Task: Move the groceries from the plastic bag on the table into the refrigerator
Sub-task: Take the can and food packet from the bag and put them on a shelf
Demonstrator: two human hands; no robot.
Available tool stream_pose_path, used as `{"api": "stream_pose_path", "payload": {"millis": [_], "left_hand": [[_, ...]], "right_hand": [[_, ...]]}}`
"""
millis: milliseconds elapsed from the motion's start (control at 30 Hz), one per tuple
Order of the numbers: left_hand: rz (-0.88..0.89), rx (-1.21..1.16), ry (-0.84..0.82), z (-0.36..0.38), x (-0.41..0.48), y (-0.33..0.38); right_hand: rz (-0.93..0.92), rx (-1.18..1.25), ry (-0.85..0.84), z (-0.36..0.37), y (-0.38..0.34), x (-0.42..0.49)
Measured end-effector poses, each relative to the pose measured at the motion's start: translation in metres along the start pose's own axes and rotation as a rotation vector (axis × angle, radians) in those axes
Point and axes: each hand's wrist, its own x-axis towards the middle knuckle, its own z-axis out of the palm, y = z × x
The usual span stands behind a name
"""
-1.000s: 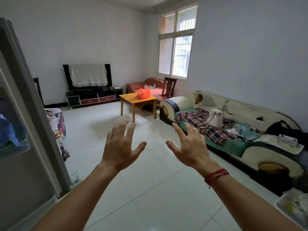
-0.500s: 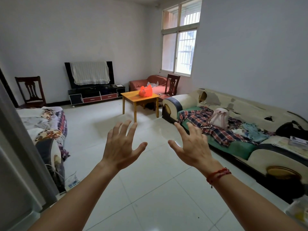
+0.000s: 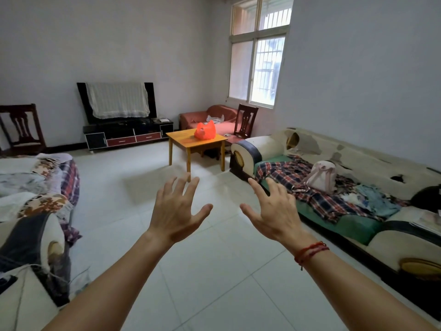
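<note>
Refrigerator door, seen at the left edge a second ago, is now lost from view. The orange plastic bag (image 3: 205, 131) is seen on the wooden surface (image 3: 191, 141), well ahead. The left hand (image 3: 175, 211) and right hand (image 3: 274, 212) are held out, fingers spread, empty. Another fetch is judged to be under way.

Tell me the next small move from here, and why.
Probably walk forward across the tiled floor toward the table. The orange plastic bag sits on it at the far side of the room, well beyond reach, and the left hand and right hand are both open and hold nothing.
</note>
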Motion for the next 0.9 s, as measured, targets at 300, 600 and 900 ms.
{"api": "stream_pose_path", "payload": {"millis": [300, 600, 900], "left_hand": [[-0.005, -0.013, -0.036, 0.074, 0.100, -0.053], [-0.022, -0.008, -0.050, 0.164, 0.210, -0.091], [-0.054, 0.014, -0.063, 0.257, 0.356, -0.122]], "right_hand": [[0.013, 0.003, -0.004, 0.051, 0.001, 0.121], [0.005, 0.038, -0.032, 0.118, 0.034, 0.256], [-0.050, 0.050, -0.054, 0.178, 0.081, 0.425]]}}
